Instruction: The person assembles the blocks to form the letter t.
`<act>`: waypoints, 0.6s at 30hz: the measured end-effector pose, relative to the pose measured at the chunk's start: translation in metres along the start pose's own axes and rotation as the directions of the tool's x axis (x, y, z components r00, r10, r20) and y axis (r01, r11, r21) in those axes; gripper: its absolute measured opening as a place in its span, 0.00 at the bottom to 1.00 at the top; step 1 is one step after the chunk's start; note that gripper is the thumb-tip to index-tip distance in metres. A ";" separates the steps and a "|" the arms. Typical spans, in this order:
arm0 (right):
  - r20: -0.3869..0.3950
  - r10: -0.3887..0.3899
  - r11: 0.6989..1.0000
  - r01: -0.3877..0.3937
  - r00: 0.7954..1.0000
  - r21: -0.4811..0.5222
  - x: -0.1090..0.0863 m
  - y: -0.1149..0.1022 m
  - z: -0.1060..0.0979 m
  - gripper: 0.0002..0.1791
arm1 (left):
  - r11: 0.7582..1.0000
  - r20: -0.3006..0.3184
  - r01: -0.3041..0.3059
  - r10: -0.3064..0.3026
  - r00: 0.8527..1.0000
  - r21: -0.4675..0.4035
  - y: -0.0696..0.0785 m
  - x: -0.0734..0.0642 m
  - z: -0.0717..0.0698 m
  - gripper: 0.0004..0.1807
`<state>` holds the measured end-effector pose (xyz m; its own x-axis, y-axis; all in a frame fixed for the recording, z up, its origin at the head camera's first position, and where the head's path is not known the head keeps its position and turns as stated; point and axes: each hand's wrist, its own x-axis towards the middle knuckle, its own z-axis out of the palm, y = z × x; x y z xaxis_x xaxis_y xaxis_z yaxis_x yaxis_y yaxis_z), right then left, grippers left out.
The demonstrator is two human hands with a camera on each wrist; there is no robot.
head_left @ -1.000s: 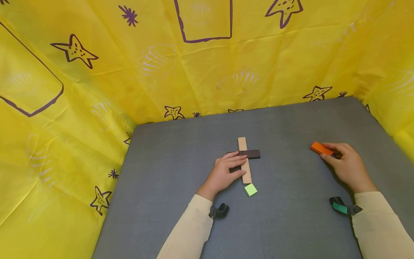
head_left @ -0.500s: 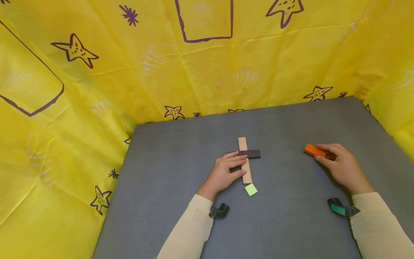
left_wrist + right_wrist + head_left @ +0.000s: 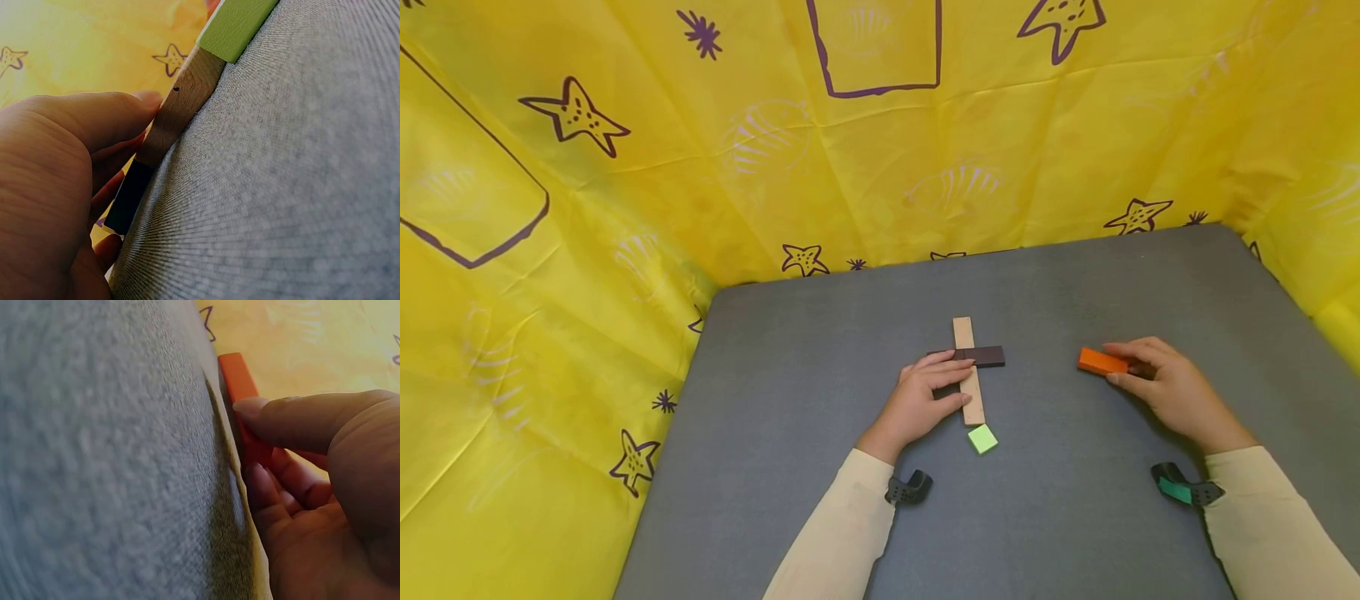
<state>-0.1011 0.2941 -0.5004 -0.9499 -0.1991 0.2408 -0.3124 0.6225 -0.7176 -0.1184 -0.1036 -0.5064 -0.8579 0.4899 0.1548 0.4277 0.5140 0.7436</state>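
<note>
My right hand (image 3: 1180, 392) pinches an orange block (image 3: 1099, 361) between thumb and fingers, right of the other blocks. In the right wrist view the thumb lies along the orange block (image 3: 239, 381), which looks slightly lifted from the table. My left hand (image 3: 917, 408) rests on a cross of flat blocks, fingertips on a dark brown block (image 3: 988, 357) and thumb at the edge of a light wooden block (image 3: 972, 404). Another light wooden block (image 3: 962, 333) points away at the far end. A light green block (image 3: 982, 439) touches the near end, turned at an angle.
The grey table (image 3: 790, 375) carries the blocks. A yellow patterned cloth (image 3: 865, 183) hangs behind it and at both sides. Dark straps (image 3: 908, 487) stick out near the wrists, beside the pale sleeves (image 3: 842, 533).
My right hand has moved left with the orange block, turning it a little, closer to the cross. My left hand and the blocks beneath it have stayed put.
</note>
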 end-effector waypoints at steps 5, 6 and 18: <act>-0.003 -0.057 0.998 0.057 0.998 0.014 0.000 -0.005 0.005 0.20 | 1.000 0.001 0.000 0.000 1.000 0.003 0.001 0.000 0.000 0.26; -0.001 -0.068 0.998 0.068 0.998 0.017 0.000 -0.006 0.006 0.20 | 1.000 0.000 -0.001 0.001 1.000 0.002 0.001 0.000 0.000 0.26; 0.104 -0.118 0.993 0.115 0.988 0.031 0.001 -0.016 0.017 0.19 | 1.000 -0.004 -0.010 0.010 1.000 0.004 0.001 0.000 0.000 0.26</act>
<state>-0.0969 0.2708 -0.5000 -0.9020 -0.3486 0.2547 -0.4199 0.5715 -0.7050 -0.1183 -0.1032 -0.5057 -0.8547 0.4923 0.1647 0.4372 0.5117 0.7396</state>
